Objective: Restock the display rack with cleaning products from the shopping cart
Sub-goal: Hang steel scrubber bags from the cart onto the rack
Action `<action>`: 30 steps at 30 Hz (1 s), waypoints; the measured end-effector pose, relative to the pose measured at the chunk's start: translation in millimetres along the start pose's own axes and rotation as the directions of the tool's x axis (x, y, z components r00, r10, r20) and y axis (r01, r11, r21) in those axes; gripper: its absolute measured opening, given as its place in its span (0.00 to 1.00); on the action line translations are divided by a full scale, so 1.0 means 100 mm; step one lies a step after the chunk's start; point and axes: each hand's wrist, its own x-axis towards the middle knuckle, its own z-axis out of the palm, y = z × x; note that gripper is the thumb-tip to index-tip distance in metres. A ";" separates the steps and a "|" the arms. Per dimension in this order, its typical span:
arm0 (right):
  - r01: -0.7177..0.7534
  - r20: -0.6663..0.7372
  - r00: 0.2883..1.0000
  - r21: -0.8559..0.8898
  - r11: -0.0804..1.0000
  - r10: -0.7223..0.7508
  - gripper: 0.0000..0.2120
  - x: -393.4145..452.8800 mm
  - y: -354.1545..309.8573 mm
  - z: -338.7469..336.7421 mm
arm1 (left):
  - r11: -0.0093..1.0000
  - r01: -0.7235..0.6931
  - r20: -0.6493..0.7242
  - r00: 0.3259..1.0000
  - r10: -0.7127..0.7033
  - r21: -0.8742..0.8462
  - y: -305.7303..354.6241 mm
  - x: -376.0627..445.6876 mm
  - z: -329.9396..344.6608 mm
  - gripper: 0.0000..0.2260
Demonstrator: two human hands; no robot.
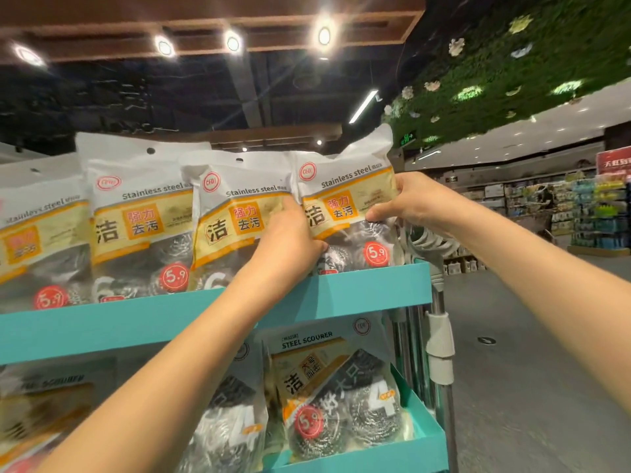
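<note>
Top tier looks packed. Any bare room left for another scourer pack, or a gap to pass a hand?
Top shelf is crowded: stainless steel packs overlap edge to edge, both hands gripping the rightmost pack at its end. Only room: beside the lower tier's steel scourer pack, toward the tray's right wall.

Single view, head-worn wide-angle camera. Faces forward and slightly upward at the teal display rack (341, 295), close, within arm's reach; both forearms enter from the bottom edge. Ceiling fills the top of frame, store aisle the right. No second view.
</note>
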 end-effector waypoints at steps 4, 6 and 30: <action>-0.017 -0.037 0.999 -0.100 0.995 0.014 0.14 -0.01 -0.05 0.02 | 0.999 -0.031 -0.019 0.999 0.031 -0.012 -0.02 -0.06 0.01 0.14; -0.027 -0.102 0.995 -0.154 0.988 0.012 0.15 -0.02 -0.06 0.02 | 0.999 -0.046 -0.014 0.999 0.046 0.001 -0.03 -0.07 0.00 0.07; -0.798 -0.812 0.572 -0.518 0.310 0.116 0.06 -3.53 0.50 -0.67 | 0.577 -0.529 0.231 0.580 0.781 -0.623 1.97 -2.04 1.23 0.01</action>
